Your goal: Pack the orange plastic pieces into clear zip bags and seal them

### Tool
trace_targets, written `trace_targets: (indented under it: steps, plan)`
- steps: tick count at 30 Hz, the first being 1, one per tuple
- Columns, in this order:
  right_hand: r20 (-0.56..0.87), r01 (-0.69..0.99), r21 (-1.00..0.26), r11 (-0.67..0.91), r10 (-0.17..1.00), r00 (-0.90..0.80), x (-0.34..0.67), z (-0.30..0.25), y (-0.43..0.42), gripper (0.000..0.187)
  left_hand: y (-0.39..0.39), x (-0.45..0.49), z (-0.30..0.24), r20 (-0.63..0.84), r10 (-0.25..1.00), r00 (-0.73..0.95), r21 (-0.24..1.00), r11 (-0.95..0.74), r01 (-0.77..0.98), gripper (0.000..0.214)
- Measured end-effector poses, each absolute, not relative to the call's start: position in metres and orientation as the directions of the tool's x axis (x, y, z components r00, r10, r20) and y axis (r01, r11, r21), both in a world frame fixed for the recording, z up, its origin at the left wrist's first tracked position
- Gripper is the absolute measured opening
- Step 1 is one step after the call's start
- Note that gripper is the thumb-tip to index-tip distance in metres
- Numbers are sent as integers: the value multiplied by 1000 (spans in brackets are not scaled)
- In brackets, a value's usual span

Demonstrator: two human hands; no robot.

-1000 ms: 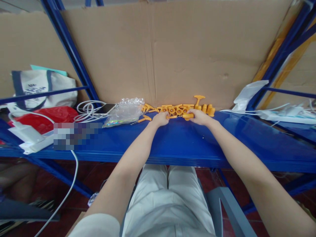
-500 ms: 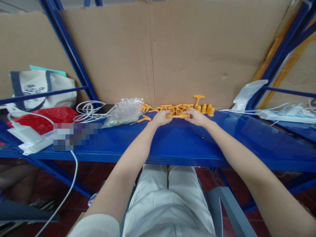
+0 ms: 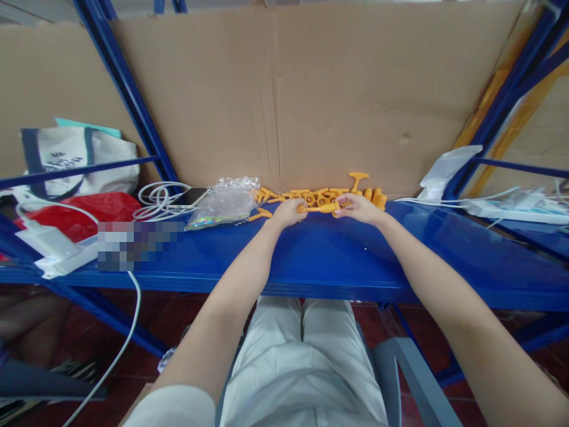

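Note:
Between my hands lies a yellow plastic corkscrew (image 3: 326, 208), held level just above the blue shelf (image 3: 329, 255). My left hand (image 3: 290, 212) is closed around its left end, and the fingers partly cover it. At the right end, the thumb and fingers of my right hand (image 3: 358, 209) pinch the wider part. Behind them a row of yellow corkscrew parts (image 3: 310, 199) runs along the cardboard. One T-shaped handle (image 3: 358, 176) stands upright beside short yellow sleeves (image 3: 377, 197). Left of my left hand, another yellow corkscrew (image 3: 260, 214) shows a dark metal spiral.
A clear plastic bag (image 3: 224, 201) with colourful bits sits to the left, near coiled white cable (image 3: 162, 198). Further left are a red bag (image 3: 111, 207), a canvas tote (image 3: 84, 157) and a white power strip (image 3: 66, 255). Cardboard (image 3: 333, 95) closes off the back.
My right hand has shifted slightly right and its fingers have opened out around the corkscrew's end, baring more of it. My left hand has moved a little left, still gripping.

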State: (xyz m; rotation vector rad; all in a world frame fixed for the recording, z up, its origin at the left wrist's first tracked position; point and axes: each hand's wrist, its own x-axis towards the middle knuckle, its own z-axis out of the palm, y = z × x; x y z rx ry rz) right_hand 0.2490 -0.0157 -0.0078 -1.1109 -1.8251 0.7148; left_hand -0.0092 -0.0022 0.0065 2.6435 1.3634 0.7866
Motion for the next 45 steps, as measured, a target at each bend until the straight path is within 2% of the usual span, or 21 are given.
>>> trace_targets:
  steps: [4, 10, 16, 22, 25, 29, 32, 35, 37, 41, 45]
  plan:
    - [244, 403, -861, 310, 947, -207, 243, 0, -27, 44, -4, -8, 7, 442, 760, 477, 247, -614, 750, 24]
    - [103, 486, -863, 136, 990, -94, 231, 1, -33, 69, -7, -6, 7, 448, 766, 462, 237, -600, 764, 26]
    - [108, 529, -840, 122, 992, -58, 227, 1, -33, 76, -10, -4, 9, 437, 780, 448, 262, -586, 767, 28]
    - [113, 444, -879, 171, 981, -155, 231, 7, -39, 50, -11, -5, 9, 429, 798, 424, 327, -574, 751, 27]
    - [141, 421, -882, 210, 972, -190, 232, 8, -41, 48, -10, -6, 10, 445, 791, 421, 328, -581, 745, 26]
    - [104, 446, -878, 176, 978, -182, 229, 8, -43, 59, -11, -5, 11, 460, 776, 432, 301, -594, 746, 26]
    - [72, 478, -870, 120, 990, -117, 225, 7, -42, 74, -10, -4, 10, 464, 775, 430, 301, -594, 746, 25]
    - [77, 509, -854, 105, 994, -77, 223, 7, -40, 80, -8, -5, 9, 487, 772, 408, 310, -590, 746, 25]
    - [87, 516, -849, 115, 993, -78, 225, 8, -39, 77, -6, -6, 9, 482, 772, 414, 322, -595, 736, 26]
    - [137, 491, -849, 195, 979, -153, 232, 10, -40, 53, -5, -7, 8, 453, 784, 424, 348, -593, 726, 25]
    - [161, 483, -841, 243, 965, -206, 233, 11, -42, 47, -5, -7, 8, 483, 776, 405, 331, -590, 736, 24]
